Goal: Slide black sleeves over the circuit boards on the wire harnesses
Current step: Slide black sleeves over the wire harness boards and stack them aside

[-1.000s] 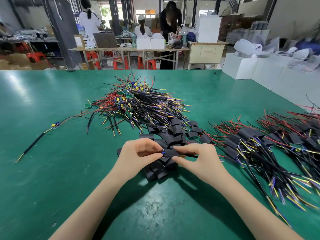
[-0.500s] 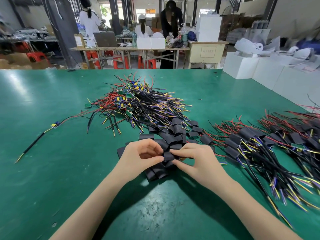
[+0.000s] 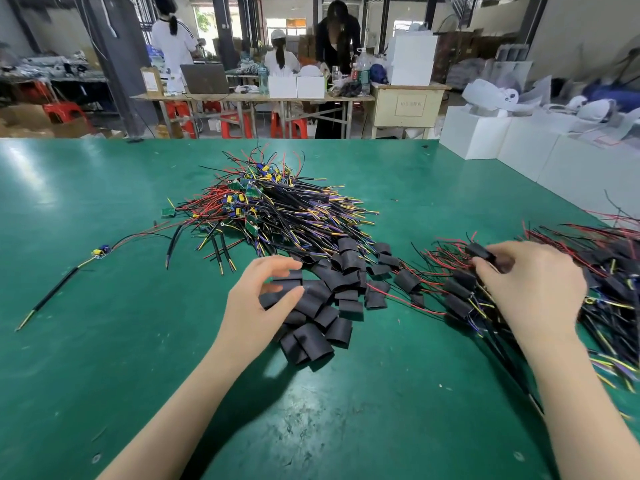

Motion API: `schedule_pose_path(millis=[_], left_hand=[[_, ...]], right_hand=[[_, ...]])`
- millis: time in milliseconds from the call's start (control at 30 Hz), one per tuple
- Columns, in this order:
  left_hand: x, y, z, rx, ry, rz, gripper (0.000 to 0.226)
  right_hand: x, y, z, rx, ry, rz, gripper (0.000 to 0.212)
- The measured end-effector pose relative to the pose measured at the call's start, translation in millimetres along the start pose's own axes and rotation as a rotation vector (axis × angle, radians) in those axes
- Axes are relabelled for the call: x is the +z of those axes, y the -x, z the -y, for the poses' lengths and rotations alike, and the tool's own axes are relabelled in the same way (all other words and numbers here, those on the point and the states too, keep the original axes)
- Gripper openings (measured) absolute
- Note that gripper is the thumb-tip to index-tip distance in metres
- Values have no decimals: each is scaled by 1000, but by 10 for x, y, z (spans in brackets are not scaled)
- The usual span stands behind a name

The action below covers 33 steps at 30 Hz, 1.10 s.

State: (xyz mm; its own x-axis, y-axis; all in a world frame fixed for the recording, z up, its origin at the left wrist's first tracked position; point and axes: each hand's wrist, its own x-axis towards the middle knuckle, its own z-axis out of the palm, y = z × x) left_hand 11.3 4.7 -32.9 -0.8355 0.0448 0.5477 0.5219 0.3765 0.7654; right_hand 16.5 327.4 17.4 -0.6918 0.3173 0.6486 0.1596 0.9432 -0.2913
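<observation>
Right hand: the right hand (image 3: 530,289) is out over the heap of finished harnesses (image 3: 616,292) on the right of the green table mat (image 3: 104,341), fingers curled and pinching a sleeved harness (image 3: 479,252) at its black-covered board.
Left hand: the left hand (image 3: 258,299) hovers over the loose pile of short black flattened tube sleeves (image 3: 322,306) at centre, thumb and fingers spread in an open claw; it looks empty, though motion blur at the fingertips makes that hard to confirm.
Unsleeved stock: the tangled heap of black, red, yellow and purple wired harnesses with bare green circuit boards (image 3: 277,209) lies beyond the sleeves, just touching their far edge.
Stray piece: one single harness with a small yellow-and-blue component (image 3: 100,251) lies alone, well off to the left.
Step in hand: I judge this as laying the done piece down while reaching for a fresh sleeve.
Doing it well: drop the finished one wires aligned with its neighbours so the heap doesn't knot.
Sleeve pick: take one sleeve only, by an edge, and squeeze its sides so the mouth opens.
Watch for: two flat sleeves clinging together.
</observation>
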Motion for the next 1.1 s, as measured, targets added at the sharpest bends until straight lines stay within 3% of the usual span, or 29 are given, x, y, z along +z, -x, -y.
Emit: schedule_pose_path(millis=[100, 267, 333, 500, 600, 667, 767, 1100], left_hand=[[11, 5, 1, 0, -1, 12, 34], [-8, -4, 3, -29, -14, -10, 31], [-19, -14, 7, -35, -24, -16, 30], [-44, -62, 73, -41, -120, -69, 29], [-57, -185, 174, -93, -274, -88, 28], [-61, -313, 266, -133, -366, -45, 32], [-85, -545, 416, -152, -498, 51, 39], [-244, -1093, 793, -292, -1001, 392, 70]], right_hand=[[41, 6, -33, 58, 52, 115, 18], [59, 57, 130, -57, -206, -99, 13], [76, 103, 241, -142, -301, -115, 9], [223, 346, 520, -367, -390, 154, 3], [356, 490, 601, -566, -353, 436, 28], [450, 576, 641, -684, -263, 584, 46], [538, 651, 665, -746, -258, 671, 51], [543, 605, 658, -775, -392, 634, 11]])
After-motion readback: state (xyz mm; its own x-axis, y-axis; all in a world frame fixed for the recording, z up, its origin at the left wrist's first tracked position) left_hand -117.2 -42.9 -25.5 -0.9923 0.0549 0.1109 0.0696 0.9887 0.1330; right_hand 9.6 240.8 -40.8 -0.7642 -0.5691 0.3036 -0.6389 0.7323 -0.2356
